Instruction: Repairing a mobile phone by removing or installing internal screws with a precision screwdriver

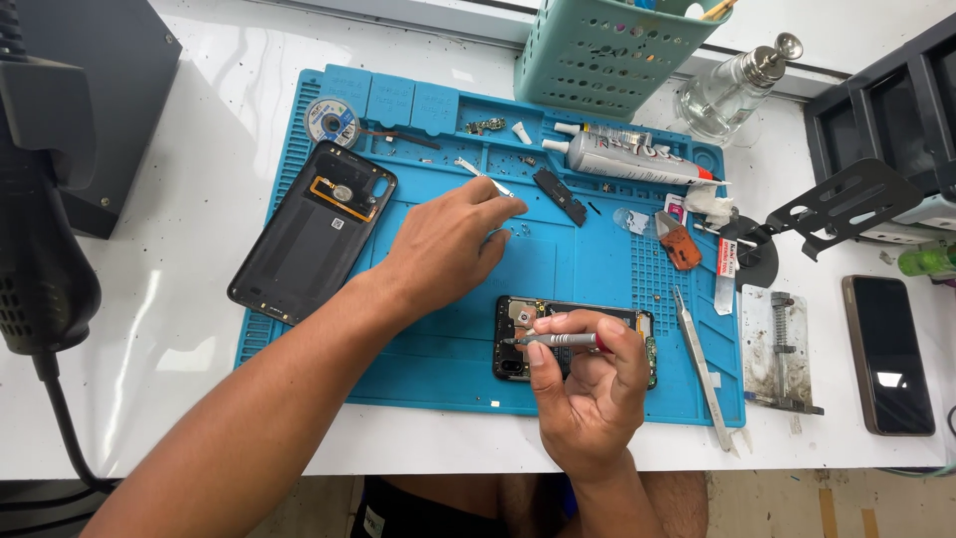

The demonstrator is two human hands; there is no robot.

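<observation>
1. Gripping a slim screwdriver [558,340], the right hand [588,384] pinched it between fingertips — its tip lay on the opened phone [518,324] just beyond them.
2. The left hand [448,244] clasped tweezers [483,174] — small screws [523,231] sat beside its fingertips.

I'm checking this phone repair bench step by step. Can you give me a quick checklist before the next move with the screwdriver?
1. Screwdriver gripped in right hand: ok.
2. Tip over the opened phone: ok; seated in a screw: cannot tell.
3. Phone flat on blue mat: ok.
4. Left hand steadying phone: not ok, it holds tweezers up the mat.
5. Back cover set aside: ok.
</observation>
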